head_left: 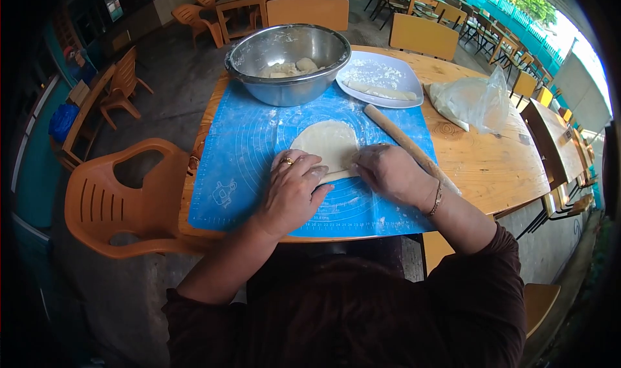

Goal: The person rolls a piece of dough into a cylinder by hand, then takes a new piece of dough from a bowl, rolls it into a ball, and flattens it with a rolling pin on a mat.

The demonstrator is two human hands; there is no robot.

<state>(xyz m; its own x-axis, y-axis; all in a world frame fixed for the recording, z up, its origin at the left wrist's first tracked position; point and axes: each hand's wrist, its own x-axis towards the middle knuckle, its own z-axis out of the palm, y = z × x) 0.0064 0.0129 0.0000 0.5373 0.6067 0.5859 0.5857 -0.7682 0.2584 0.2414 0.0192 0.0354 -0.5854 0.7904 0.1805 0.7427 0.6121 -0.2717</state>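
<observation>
A thin, round dough sheet (328,144) lies on the blue silicone mat (246,135), its near edge turned up into a narrow fold. At the fold's left end my left hand (294,190) has its fingers on top and its thumb on the near side, gripping the edge. My right hand (396,174) pinches the right end with curled fingers; its fingertips are partly hidden. A wooden rolling pin (404,141) lies slantwise beyond my right hand, its near end beside my wrist.
A steel bowl (291,91) with dough pieces (294,68) stands at the mat's far edge. Beside it, a white floured plate (404,64) bears a dough roll (381,90). A clear plastic bag (472,102) rests on the wooden table (498,167). An orange chair (123,196) stands left.
</observation>
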